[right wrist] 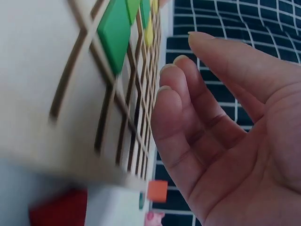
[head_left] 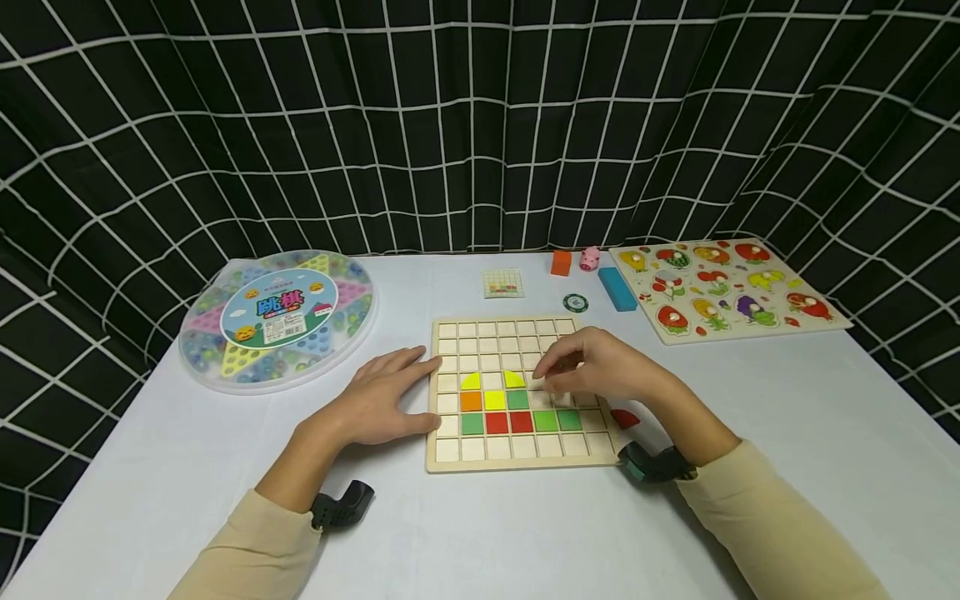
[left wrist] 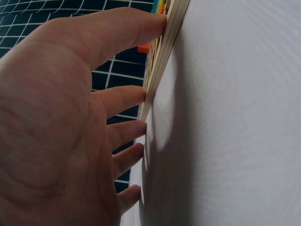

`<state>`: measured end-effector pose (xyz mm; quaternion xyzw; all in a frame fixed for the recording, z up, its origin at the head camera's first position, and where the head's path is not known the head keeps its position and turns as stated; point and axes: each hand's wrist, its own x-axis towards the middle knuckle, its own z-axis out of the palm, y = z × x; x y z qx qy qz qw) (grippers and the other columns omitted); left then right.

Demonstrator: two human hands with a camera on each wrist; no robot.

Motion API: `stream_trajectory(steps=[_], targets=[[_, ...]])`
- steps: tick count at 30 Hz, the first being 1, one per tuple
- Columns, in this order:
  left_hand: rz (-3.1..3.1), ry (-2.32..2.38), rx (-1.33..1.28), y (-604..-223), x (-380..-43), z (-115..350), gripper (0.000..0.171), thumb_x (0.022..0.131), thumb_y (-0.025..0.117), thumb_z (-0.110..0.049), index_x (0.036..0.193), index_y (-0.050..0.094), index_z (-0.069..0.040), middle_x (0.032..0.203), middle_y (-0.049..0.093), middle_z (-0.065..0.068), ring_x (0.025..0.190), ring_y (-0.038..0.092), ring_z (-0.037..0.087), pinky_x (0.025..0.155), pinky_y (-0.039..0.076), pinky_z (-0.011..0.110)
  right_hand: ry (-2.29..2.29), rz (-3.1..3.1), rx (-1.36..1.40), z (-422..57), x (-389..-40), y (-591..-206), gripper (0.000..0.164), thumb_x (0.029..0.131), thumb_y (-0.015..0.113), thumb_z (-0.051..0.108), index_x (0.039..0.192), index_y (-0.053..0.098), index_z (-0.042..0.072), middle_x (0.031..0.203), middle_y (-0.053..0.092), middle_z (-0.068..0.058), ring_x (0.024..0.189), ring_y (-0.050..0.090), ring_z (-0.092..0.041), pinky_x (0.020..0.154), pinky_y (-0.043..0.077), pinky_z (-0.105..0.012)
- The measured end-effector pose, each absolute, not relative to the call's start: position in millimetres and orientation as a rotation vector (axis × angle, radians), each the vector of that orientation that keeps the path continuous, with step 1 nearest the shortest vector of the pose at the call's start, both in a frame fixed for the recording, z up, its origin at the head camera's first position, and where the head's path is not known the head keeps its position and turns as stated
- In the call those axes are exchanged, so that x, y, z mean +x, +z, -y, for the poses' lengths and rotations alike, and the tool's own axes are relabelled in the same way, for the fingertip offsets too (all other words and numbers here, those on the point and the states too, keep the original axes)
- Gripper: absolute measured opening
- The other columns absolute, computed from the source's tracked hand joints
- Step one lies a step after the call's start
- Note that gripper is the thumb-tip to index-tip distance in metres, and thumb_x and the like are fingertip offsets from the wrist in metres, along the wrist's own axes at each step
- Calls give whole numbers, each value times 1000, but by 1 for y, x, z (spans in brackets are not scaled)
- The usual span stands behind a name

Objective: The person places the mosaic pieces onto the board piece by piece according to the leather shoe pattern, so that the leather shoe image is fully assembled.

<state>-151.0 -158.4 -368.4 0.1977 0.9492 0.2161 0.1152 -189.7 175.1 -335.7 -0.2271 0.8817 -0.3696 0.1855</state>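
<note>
A wooden grid board point(head_left: 525, 463) lies on the white table. In its lower rows sit an orange square point(head_left: 471, 401), a yellow square point(head_left: 494, 400), several green squares point(head_left: 569, 419) and two red squares point(head_left: 497, 422). Above them are two yellow curved-edge pieces point(head_left: 514, 380). My left hand point(head_left: 382, 400) touches the board's left edge with thumb and forefinger, fingers extended. Over the board's right half hovers my right hand point(head_left: 596, 362), fingers loosely bent; the right wrist view shows a gap between thumb and fingers, holding nothing. A red piece point(head_left: 624, 418) lies off the board's right edge.
Behind the board lie a small pattern card point(head_left: 502, 283), a round green chip point(head_left: 575, 302), an orange block point(head_left: 561, 263), a pink pig figure point(head_left: 589, 259) and a blue block point(head_left: 617, 289). A round marble game box point(head_left: 352, 287) is left, a fruit puzzle board point(head_left: 705, 333) right.
</note>
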Motion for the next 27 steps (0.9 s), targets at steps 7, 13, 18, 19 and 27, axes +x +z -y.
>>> stream_trajectory(steps=[7,13,18,19,27], targets=[[-2783,630,585,-369,-151,158,83,87,69,-49,160,41,-21,170,29,10,156,24,40,126,17,62,-1019,-2472,-616,-199,-187,-328,16,92,77,11,108,80,10,106,76,-6,93,62,-22,81,56,-31],[-2779,629,584,-369,-151,157,83,87,69,-49,160,41,-22,170,29,10,157,23,39,127,16,62,-987,-2473,-579,-220,-182,-324,18,91,78,13,109,80,10,108,75,-6,95,62,-22,84,56,-31],[-2779,626,579,-368,-151,156,83,87,69,-49,161,40,-22,170,29,10,157,23,39,127,16,62,-962,-2500,-552,-239,-176,-321,20,91,79,16,111,80,11,112,76,-6,98,61,-22,81,56,-32],[-2779,624,579,-368,-151,156,83,87,69,-49,161,40,-22,170,29,10,157,23,39,127,16,62,-952,-2511,-540,-243,-174,-321,21,91,79,18,111,80,12,113,76,-6,99,61,-22,80,56,-31],[-2779,626,582,-368,-152,157,83,88,69,-50,160,41,-21,170,29,11,156,24,40,126,17,63,-900,-2564,-449,-271,-166,-322,25,90,81,23,113,79,14,112,75,-5,99,61,-22,76,56,-30]])
